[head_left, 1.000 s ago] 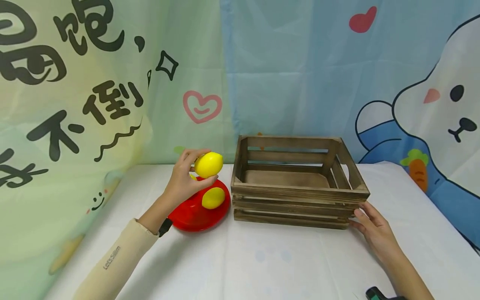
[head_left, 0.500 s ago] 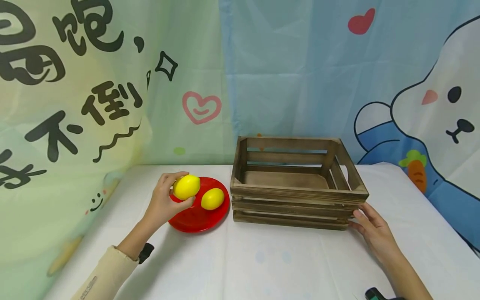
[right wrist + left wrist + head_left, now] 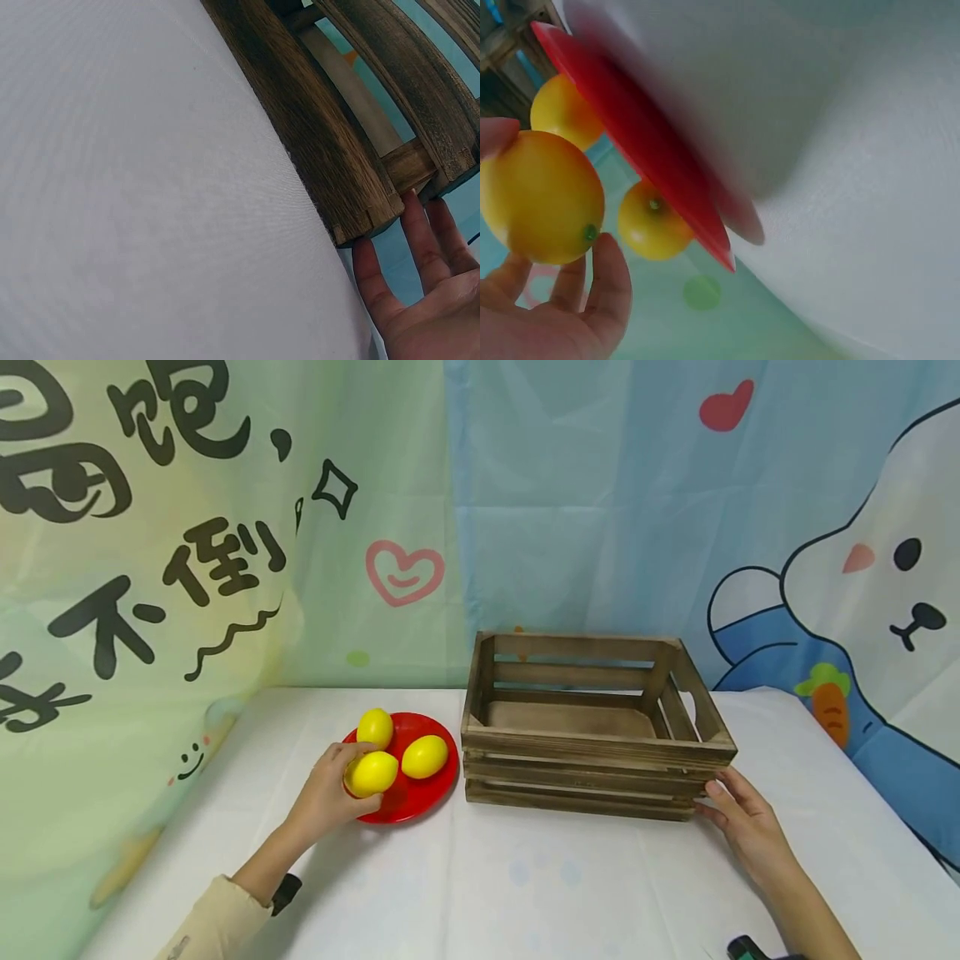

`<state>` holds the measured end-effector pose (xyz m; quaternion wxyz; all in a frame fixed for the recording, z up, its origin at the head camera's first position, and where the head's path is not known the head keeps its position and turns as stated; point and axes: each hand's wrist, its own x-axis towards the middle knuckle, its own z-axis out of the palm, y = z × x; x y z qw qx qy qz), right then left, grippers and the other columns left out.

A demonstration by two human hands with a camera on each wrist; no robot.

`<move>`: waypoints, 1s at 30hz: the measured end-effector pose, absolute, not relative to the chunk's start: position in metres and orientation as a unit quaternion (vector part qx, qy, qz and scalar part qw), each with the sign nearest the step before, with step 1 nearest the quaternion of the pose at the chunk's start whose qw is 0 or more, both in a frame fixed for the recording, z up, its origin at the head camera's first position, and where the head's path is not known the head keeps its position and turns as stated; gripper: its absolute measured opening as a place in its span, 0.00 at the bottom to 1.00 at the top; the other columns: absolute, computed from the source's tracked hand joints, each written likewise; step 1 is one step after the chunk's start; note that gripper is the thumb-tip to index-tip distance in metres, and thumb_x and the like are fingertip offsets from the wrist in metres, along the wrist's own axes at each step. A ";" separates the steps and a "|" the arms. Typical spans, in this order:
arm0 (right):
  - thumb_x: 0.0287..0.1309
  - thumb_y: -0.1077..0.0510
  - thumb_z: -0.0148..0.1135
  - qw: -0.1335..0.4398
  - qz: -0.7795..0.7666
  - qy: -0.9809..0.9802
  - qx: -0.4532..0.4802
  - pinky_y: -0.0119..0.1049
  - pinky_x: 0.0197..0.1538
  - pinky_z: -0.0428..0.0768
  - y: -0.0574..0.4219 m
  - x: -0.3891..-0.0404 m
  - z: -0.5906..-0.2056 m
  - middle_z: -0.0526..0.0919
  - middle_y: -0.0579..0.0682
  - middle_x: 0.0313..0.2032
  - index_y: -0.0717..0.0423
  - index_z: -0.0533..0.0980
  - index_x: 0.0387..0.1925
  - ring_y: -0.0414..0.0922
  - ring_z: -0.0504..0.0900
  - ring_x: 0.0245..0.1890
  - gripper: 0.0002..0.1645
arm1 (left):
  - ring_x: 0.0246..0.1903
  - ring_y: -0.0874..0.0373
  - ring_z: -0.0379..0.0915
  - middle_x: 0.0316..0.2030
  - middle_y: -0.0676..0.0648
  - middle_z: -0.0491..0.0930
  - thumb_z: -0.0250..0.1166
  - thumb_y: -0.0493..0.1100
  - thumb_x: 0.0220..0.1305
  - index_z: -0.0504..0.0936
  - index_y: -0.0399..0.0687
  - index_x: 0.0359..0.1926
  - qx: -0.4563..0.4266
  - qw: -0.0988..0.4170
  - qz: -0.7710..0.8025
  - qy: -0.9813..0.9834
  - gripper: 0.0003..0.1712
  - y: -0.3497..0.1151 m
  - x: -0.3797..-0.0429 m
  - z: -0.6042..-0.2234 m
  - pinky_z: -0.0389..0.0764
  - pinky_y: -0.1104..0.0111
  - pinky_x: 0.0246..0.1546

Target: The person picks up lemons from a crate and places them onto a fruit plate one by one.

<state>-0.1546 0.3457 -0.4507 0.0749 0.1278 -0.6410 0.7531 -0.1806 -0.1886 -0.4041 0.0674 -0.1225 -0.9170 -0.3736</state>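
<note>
My left hand [image 3: 326,793] pinches a yellow lemon [image 3: 372,774] between thumb and fingers, over the near left part of a red plate [image 3: 408,810]. In the left wrist view, the held lemon [image 3: 544,199] shows a small green tip and appears apart from the plate [image 3: 641,135]. Two other lemons rest on the plate: one at the back left [image 3: 375,728], one at the right [image 3: 425,757]. My right hand [image 3: 753,831] touches the near right corner of a slatted wooden crate [image 3: 592,768]. In the right wrist view, its fairly straight fingers [image 3: 424,244] reach the crate's slat ends.
The crate's inside floor [image 3: 570,718] shows bare wood. A white cloth [image 3: 525,893] covers the table. Behind it hangs a printed curtain [image 3: 555,527] with a cartoon animal at the right. A dark strapped object [image 3: 750,948] is at my right wrist.
My left hand has carried its lemon leftward and down toward the near left of the plate, uncovering the back lemon. The right hand and crate have stayed in place.
</note>
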 end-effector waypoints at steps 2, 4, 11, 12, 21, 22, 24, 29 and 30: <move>0.73 0.67 0.42 0.075 0.749 -0.646 0.126 0.24 0.46 0.79 0.346 -0.154 -0.451 0.73 0.35 0.57 0.45 0.67 0.69 0.30 0.75 0.51 0.28 | 0.50 0.45 0.68 0.49 0.41 0.73 0.74 0.37 0.46 0.76 0.46 0.57 -0.122 0.063 -0.362 -0.922 0.33 -0.188 -0.181 -0.407 0.81 0.51 0.47; 0.73 0.66 0.43 0.073 0.746 -0.651 0.121 0.24 0.46 0.79 0.346 -0.154 -0.450 0.73 0.34 0.57 0.45 0.66 0.70 0.29 0.75 0.52 0.28 | 0.50 0.45 0.68 0.49 0.42 0.73 0.74 0.37 0.46 0.77 0.47 0.56 -0.120 0.057 -0.351 -0.927 0.32 -0.187 -0.181 -0.409 0.81 0.51 0.47; 0.74 0.64 0.44 0.069 0.741 -0.657 0.122 0.24 0.47 0.79 0.345 -0.153 -0.449 0.72 0.34 0.57 0.47 0.64 0.71 0.29 0.75 0.52 0.28 | 0.49 0.46 0.69 0.49 0.42 0.73 0.73 0.38 0.48 0.77 0.47 0.56 -0.105 0.025 -0.328 -0.938 0.31 -0.187 -0.180 -0.416 0.78 0.49 0.51; 0.74 0.64 0.44 0.069 0.742 -0.655 0.123 0.24 0.47 0.79 0.345 -0.153 -0.449 0.72 0.34 0.57 0.47 0.64 0.71 0.29 0.75 0.52 0.28 | 0.49 0.46 0.69 0.49 0.42 0.74 0.73 0.38 0.48 0.77 0.47 0.57 -0.103 0.023 -0.326 -0.939 0.31 -0.187 -0.180 -0.417 0.78 0.49 0.51; 0.73 0.66 0.43 0.066 0.754 -0.641 0.128 0.24 0.47 0.79 0.346 -0.153 -0.449 0.73 0.34 0.57 0.45 0.67 0.69 0.30 0.76 0.51 0.27 | 0.48 0.46 0.71 0.50 0.41 0.75 0.74 0.39 0.50 0.76 0.43 0.58 -0.113 0.013 -0.329 -0.937 0.31 -0.187 -0.182 -0.417 0.76 0.48 0.54; 0.73 0.66 0.43 0.066 0.755 -0.639 0.129 0.24 0.47 0.79 0.346 -0.153 -0.449 0.73 0.34 0.57 0.45 0.68 0.68 0.30 0.76 0.51 0.27 | 0.48 0.47 0.71 0.50 0.42 0.75 0.74 0.39 0.50 0.76 0.43 0.58 -0.114 0.012 -0.331 -0.937 0.31 -0.187 -0.183 -0.417 0.76 0.48 0.54; 0.73 0.67 0.43 0.065 0.757 -0.637 0.132 0.25 0.47 0.79 0.346 -0.153 -0.449 0.74 0.34 0.57 0.45 0.68 0.69 0.30 0.76 0.51 0.28 | 0.49 0.47 0.71 0.50 0.42 0.75 0.74 0.40 0.51 0.76 0.42 0.58 -0.116 0.010 -0.335 -0.935 0.32 -0.188 -0.183 -0.417 0.76 0.48 0.54; 0.73 0.66 0.43 0.064 0.756 -0.637 0.134 0.25 0.47 0.79 0.346 -0.152 -0.449 0.74 0.34 0.57 0.45 0.67 0.69 0.30 0.76 0.51 0.28 | 0.52 0.45 0.71 0.53 0.40 0.76 0.74 0.41 0.52 0.75 0.40 0.59 -0.117 0.008 -0.346 -0.931 0.33 -0.189 -0.184 -0.417 0.76 0.48 0.55; 0.73 0.66 0.43 0.064 0.755 -0.638 0.133 0.25 0.48 0.79 0.346 -0.152 -0.449 0.75 0.35 0.57 0.46 0.67 0.69 0.30 0.77 0.51 0.28 | 0.52 0.44 0.71 0.54 0.40 0.76 0.74 0.41 0.52 0.75 0.39 0.59 -0.115 0.008 -0.347 -0.931 0.33 -0.189 -0.184 -0.417 0.76 0.48 0.55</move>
